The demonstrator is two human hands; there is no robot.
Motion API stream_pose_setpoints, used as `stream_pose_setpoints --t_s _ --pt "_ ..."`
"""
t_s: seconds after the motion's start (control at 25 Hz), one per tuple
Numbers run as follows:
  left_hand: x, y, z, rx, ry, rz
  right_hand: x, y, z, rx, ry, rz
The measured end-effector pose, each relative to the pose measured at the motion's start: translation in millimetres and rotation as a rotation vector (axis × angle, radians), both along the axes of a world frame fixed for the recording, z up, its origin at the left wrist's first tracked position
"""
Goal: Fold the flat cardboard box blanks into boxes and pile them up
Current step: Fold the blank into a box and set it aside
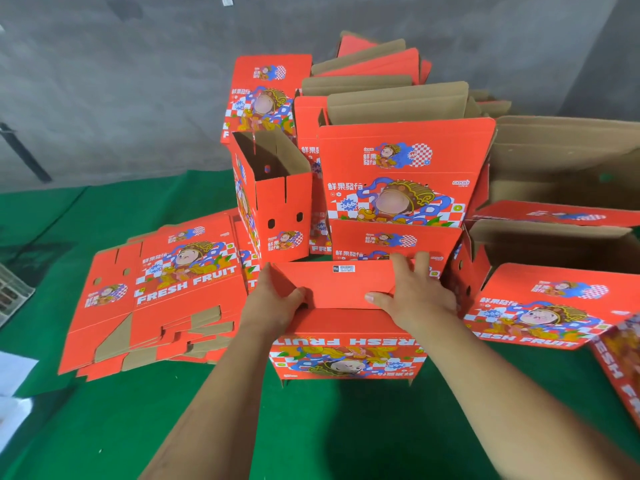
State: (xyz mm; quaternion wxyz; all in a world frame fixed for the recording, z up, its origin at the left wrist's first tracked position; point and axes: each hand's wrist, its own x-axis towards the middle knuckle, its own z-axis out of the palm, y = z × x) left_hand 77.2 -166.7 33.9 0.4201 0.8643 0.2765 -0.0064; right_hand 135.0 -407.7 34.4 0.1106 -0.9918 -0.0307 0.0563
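Observation:
A red printed box stands upside down on the green cover in front of me, its bottom flaps folded in on top. My left hand grips the box's left end, thumb on the flap. My right hand lies flat on the right end flap, fingers reaching to the far edge. A stack of flat red blanks lies to the left. Folded boxes are piled behind, and one open box stands upright beside them.
A large brown carton sits at the right with red boxes in front of it. The green floor cover runs toward me. A grey wall is behind, and white sheets lie at the left edge.

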Motion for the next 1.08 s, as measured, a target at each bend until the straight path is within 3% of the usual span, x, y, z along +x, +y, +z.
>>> stream_pose_setpoints --t_s 0.08,0.2,0.28,0.36,0.44,0.6,0.72,0.88,0.96,1.08 --pt "-7.1 -2.7 2.6 -0.139 -0.044 0.031 -1.8 -5.9 -0.3 0.125 0.055 0.022" --pt "-24.5 -7.0 6.9 -0.704 -0.157 0.172 -10.8 -21.7 7.5 0.735 0.211 -0.113" --pt "-31.7 -0.9 10.4 -0.716 -0.161 0.249 -15.5 -27.8 14.3 1.031 0.246 -0.287" --pt "-38.3 6.3 12.3 -0.669 -0.176 0.274 -18.7 -32.9 17.0 1.176 0.263 -0.373" --pt "-47.7 2.1 19.1 -0.783 -0.216 0.301 -22.4 -34.7 19.3 1.292 0.252 -0.405" --pt "-67.6 2.0 13.5 -0.833 -0.47 0.213 -34.9 -32.5 6.9 1.209 0.203 -0.412" --pt "-73.6 8.8 4.7 -0.838 -0.561 0.037 -48.2 -38.0 -7.6 1.258 0.474 -0.369" --pt "-75.6 27.2 -10.5 -0.825 -0.386 -0.008 -65.2 -47.7 -33.3 1.315 0.507 -0.165" --pt "-73.2 30.3 -14.1 -0.736 -0.205 -0.094 -70.6 -46.6 -47.0 1.225 0.47 -0.054" --pt "-66.4 37.2 -22.6 -0.623 -0.181 -0.119 -74.2 -39.3 -60.8 1.103 0.472 -0.017"
